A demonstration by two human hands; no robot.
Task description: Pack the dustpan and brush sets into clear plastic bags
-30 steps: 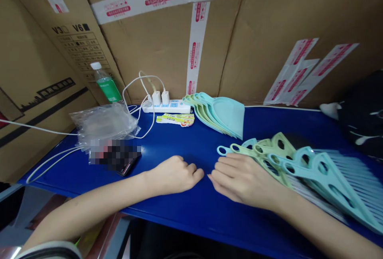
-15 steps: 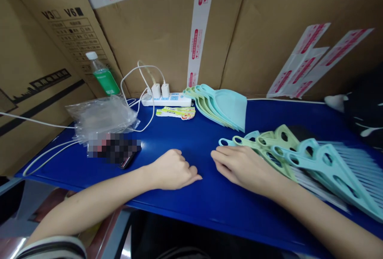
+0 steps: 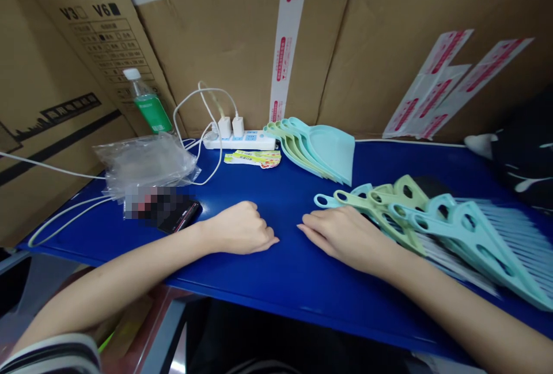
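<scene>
On the blue tabletop (image 3: 259, 273), my left hand (image 3: 242, 229) rests as a loose fist with nothing visible in it. My right hand (image 3: 341, 235) lies a little to its right, fingers curled and pressed together, also without any visible object. Just beyond and beside the right hand is a pile of light-blue and green hand brooms (image 3: 469, 238), bristles toward the right. Part of a green broom handle is hidden behind that hand. Farther back stands a stack of nested dustpans (image 3: 330, 152), blue and green, apart from both hands.
Clear plastic bags (image 3: 144, 161) and a partly blurred dark phone (image 3: 184, 217) lie at left. Behind them are a bottle with a green label (image 3: 152, 110), a power strip (image 3: 242, 141) with white cables, and colourful paper labels (image 3: 254, 158). Cardboard boxes (image 3: 242, 45) wall off the back.
The camera view has shifted slightly. My left hand has moved a little left and away from my right hand; both stay curled. The brooms and dustpans stay in place.
</scene>
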